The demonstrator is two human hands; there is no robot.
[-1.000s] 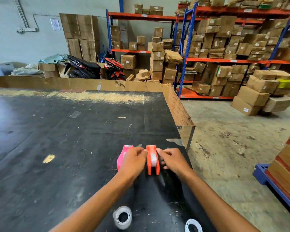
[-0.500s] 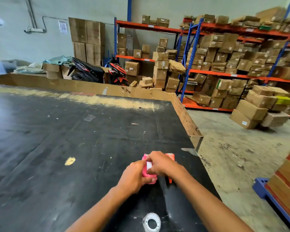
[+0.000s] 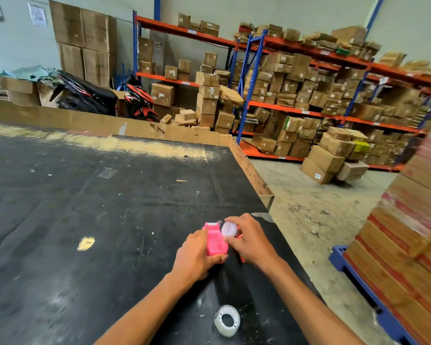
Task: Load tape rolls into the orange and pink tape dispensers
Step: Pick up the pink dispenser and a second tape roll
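My left hand (image 3: 197, 257) grips the pink tape dispenser (image 3: 215, 241) on the black table (image 3: 85, 220), its metal cutter pointing away from me. My right hand (image 3: 249, 241) holds a small round translucent piece (image 3: 229, 229) just right of the dispenser's top; I cannot tell whether it is a spool or a small roll. The orange dispenser (image 3: 241, 258) is almost wholly hidden under my right hand; only slivers of orange show. A clear tape roll (image 3: 227, 320) lies flat on the table near me, between my forearms.
The table's right edge runs close beside my right arm, with a cardboard rim (image 3: 249, 170) further back. A blue pallet (image 3: 358, 277) stacked with wrapped cartons stands on the floor at the right. Shelving with boxes (image 3: 296, 95) and motorbikes (image 3: 90, 95) fill the background.
My right hand has left the orange dispenser and come over beside the pink one, now holding a small round translucent piece. The left hand stays on the pink dispenser. The camera has come nearer.
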